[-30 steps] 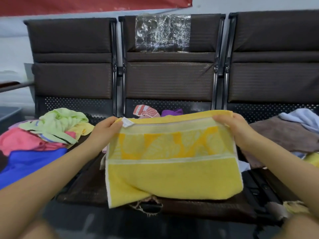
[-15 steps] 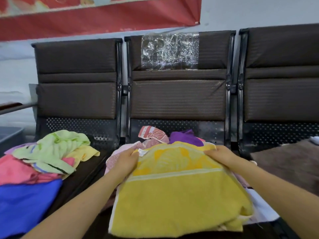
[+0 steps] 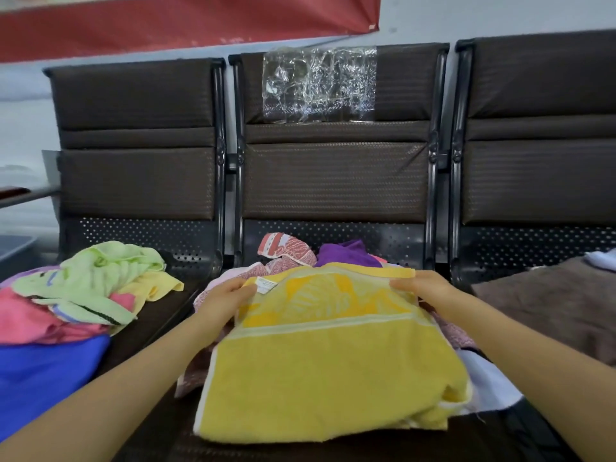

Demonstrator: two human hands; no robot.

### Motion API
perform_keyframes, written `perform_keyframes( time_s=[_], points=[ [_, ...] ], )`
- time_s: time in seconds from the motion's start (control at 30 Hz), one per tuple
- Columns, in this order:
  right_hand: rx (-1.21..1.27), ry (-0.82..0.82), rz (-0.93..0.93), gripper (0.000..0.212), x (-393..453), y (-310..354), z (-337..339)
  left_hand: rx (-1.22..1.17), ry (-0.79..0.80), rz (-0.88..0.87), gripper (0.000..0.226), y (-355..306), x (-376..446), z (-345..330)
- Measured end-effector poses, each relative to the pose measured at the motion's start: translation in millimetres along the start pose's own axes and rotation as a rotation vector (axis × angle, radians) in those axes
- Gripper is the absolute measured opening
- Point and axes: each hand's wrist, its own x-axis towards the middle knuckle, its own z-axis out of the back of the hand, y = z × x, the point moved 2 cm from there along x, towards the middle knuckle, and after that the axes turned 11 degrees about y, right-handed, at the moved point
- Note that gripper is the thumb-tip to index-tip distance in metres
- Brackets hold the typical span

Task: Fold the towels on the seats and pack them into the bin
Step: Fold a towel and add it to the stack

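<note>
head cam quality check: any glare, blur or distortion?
Head view: glare only on the crinkled plastic sheet taped to the middle seat back; wide-angle bowing tilts the outer chair frames; lighting flat, shadows soft; the yellow towel and both hands, left and right, look reasonably sharp; the bin at the left edge is cropped and soft.

Folded yellow towel [image 3: 333, 371] on middle seat [image 3: 160, 321]

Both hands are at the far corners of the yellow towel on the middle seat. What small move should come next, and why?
Probably draw the far edge toward the near edge to fold it in half. The left hand and right hand each grip a far corner of the yellow towel, which lies spread over the towel pile.
</note>
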Motion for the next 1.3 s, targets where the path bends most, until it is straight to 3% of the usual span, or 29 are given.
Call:
perform_keyframes(
  time_s=[0.17, 0.33, 0.47, 0.63, 0.73, 0.87, 0.9, 0.97, 1.07, 1.2, 1.3],
  points=[
    [0.176, -0.226, 0.244, 0.016, -33.5, 45.3, 3.7, 0.0, -0.221, -0.177, 0.012, -43.6, -31.2, 9.3],
    [0.255, -0.421, 0.655, 0.035, -95.4, 140.1, 18.3, -0.119, -0.326, -0.466, 0.015, -135.5, -71.4, 23.0],
    [0.274, -0.366, 0.754, 0.027, -132.2, 202.4, 34.3, -0.226, -0.368, -0.603, 0.013, -194.7, -99.9, 39.9],
    [0.03, -0.356, 0.821, 0.075, -167.6, 224.3, 53.5, -0.235, -0.404, -0.685, 0.013, -225.3, -130.0, 48.2],
    [0.013, -0.317, 0.771, 0.072, -184.5, 227.1, 52.4, -0.289, -0.421, -0.692, 0.016, -229.4, -139.9, 48.6],
    [0.226, -0.171, 0.633, 0.019, -188.7, 225.5, 49.3, -0.433, -0.405, -0.649, 0.014, -231.9, -148.0, 52.2],
    [0.273, -0.126, 0.587, 0.014, -189.4, 224.5, 47.6, -0.481, -0.364, -0.604, 0.012, -231.0, -146.3, 54.5],
    [0.309, -0.053, 0.495, 0.017, -186.8, 218.4, 45.6, -0.518, -0.268, -0.474, 0.009, -224.3, -138.2, 58.6],
    [0.242, -0.055, 0.368, 0.018, -172.7, 191.9, 44.8, -0.312, -0.194, -0.266, 0.027, -197.9, -115.4, 59.7],
    [-0.163, -0.099, 0.137, 0.022, -135.0, 134.0, 38.3, 0.011, -0.223, -0.064, 0.034, -147.2, -85.7, 47.4],
    [-0.287, -0.038, 0.007, 0.037, -108.9, 90.8, 29.8, 0.099, -0.188, 0.011, 0.028, -111.8, -62.1, 37.3]
  ],
)
